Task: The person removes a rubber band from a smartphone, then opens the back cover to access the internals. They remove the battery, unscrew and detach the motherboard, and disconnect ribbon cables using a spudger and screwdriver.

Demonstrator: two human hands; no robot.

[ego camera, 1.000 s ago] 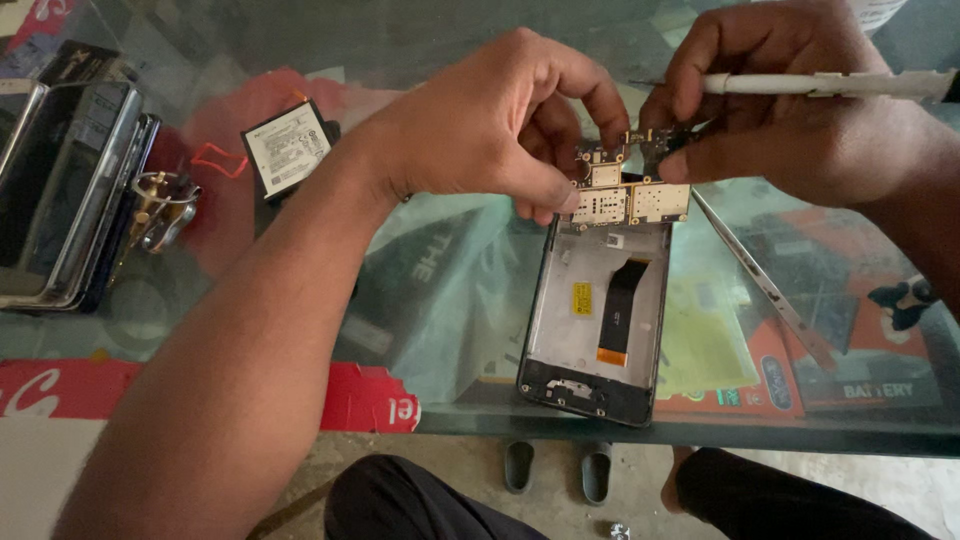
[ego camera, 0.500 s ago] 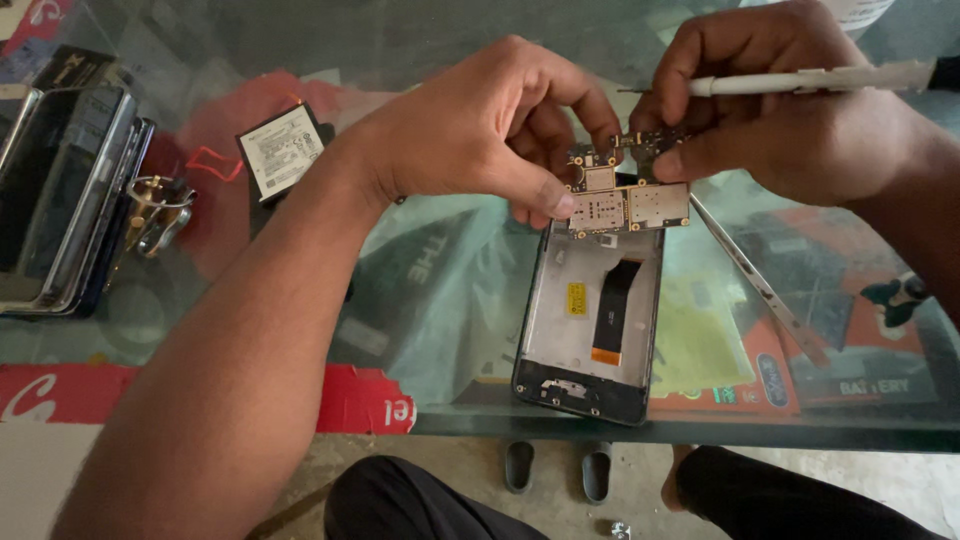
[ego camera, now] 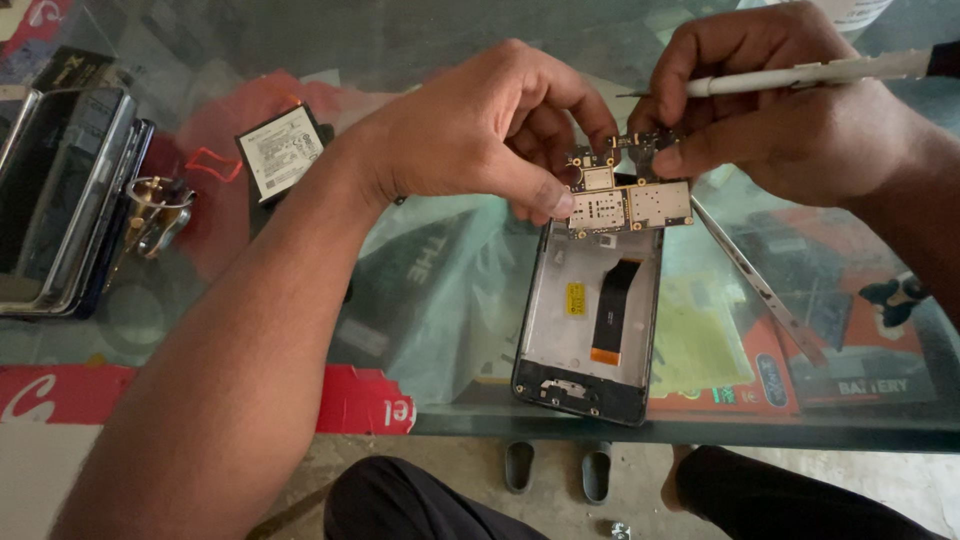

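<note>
Circuit board, small, with gold-coloured shielding plates, held in the air just above the top end of an opened phone frame. Pinched at its left edge between thumb and fingertips of the left hand, fingers curled and clenched on the board. Gripped at its upper right corner by thumb and forefinger of the right hand, with a white pen-shaped tool tucked across the same fingers and pointing left over the board. Both hands therefore grasping, none released.

Phone frame lying flat on a glass tabletop, screen side down, near the front edge, with a black ribbon cable with an orange tip and a yellow sticker showing inside. Thin metal strip, likely tweezers, resting on the glass just right of the frame. Flat battery with a white label farther left, near a set of keys or small metal parts and a stack of dark phones at the far left edge. Dark trouser legs visible below the glass.

Risks, as a judgement: board possibly tethered to the ribbon cable or snagged, so a sharp pull upward liable to tear a connector. Grip by edges only, so a slip liable to drop the board onto the glass. Tool tip close to the components, liable to scrape them with any twist of the wrist.
</note>
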